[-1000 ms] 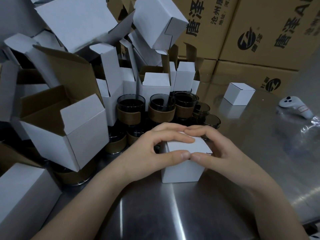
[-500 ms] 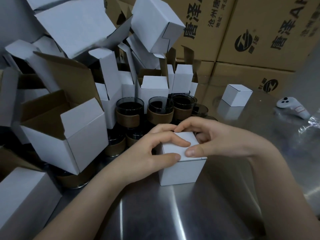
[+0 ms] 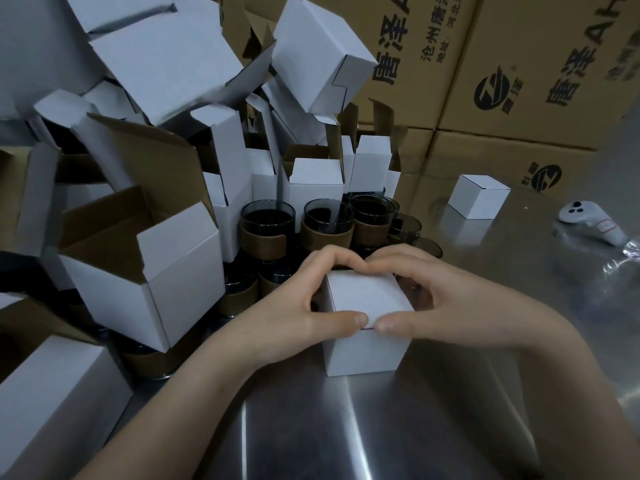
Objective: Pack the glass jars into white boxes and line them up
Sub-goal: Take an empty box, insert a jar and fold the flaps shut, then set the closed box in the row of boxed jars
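We are holding the box (image 3: 367, 351) on the table (image 3: 381, 427) just in front of us. Our left hand (image 3: 294, 317) and right hand (image 3: 450, 306) are curling round its closed top, thumbs pressing the front edge, fingertips meeting behind. Jars (image 3: 268, 220) are standing just beyond, with open boxes (image 3: 145, 271) piling up at left. Farther right, a second box (image 3: 479, 197) and a controller (image 3: 588, 221) are sitting before cartons (image 3: 519, 64).
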Demonstrator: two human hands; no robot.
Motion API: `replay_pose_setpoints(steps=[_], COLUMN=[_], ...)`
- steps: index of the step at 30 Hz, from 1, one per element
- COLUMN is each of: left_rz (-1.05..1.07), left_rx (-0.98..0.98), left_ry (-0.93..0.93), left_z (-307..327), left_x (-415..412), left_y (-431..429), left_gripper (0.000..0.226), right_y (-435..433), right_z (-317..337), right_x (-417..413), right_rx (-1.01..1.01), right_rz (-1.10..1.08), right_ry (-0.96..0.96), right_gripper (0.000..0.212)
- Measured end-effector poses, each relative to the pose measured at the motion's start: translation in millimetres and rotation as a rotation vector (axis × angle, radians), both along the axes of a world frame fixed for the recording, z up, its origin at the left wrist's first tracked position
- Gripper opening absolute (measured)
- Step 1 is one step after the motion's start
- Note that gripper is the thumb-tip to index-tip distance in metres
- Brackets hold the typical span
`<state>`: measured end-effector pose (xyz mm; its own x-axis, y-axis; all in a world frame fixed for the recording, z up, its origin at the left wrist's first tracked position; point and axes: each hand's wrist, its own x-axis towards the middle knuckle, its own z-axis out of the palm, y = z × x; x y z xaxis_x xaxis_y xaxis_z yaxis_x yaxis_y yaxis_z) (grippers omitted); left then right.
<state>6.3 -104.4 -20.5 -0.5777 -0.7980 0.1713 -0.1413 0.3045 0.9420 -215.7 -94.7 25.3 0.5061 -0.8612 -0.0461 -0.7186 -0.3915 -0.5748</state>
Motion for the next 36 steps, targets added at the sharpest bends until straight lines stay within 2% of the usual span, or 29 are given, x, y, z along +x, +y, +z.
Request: replay_pose_setpoints(steps=[2, 4, 8, 14, 20, 24, 27, 32, 34, 36], left_rz=[-0.002, 0.002, 0.007, 0.026, 0.106, 0.115, 0.099, 0.102, 0.106, 0.106], left_rx=[-0.013, -0.02, -0.015, -0.018, -0.07, -0.108, -0.132, -0.149, -0.156, -0.157], left_ry=[0.025, 0.034, 0.068, 0.042, -0.04, -0.086, -0.112, -0.149, -0.162, -0.179], left_z=[-1, -2, -6, -11, -18, -20, -21, -24, -26, -27], left_x=[0, 0, -2, -14, -20, -23, -24, -25, -25, -25], left_y=[-1, -2, -2, 4, 5, 6, 7, 6, 4, 4], left_gripper=[0.052, 0.06, 0.067, 0.036, 0.011, 0.006, 0.005, 0.002, 0.002, 0.003], right_y=[6, 11, 22, 42, 48, 17, -28, -88, -104, -118], right_z=[0, -2, -6, -3, -12, -11, -8, -12, -17, -20], right_x=[7, 15, 19, -22, -98, -135, -157, -174, -176, -177], right_rx=[-0.069, -0.131, -0.227, -0.228, -0.183, -0.159, -0.182, -0.324, -0.419, -0.476], right_rz=[-0.001, -0.017, -0.073, -0.163, -0.469, -0.654, -0.796, -1.045, -1.027, -0.982], right_ry=[0.097, 0.168, 0.166, 0.212, 0.16, 0.148, 0.266, 0.461, 0.498, 0.508], right_gripper=[0.08, 0.088, 0.081, 0.073, 0.084, 0.073, 0.073, 0.044, 0.034, 0.035])
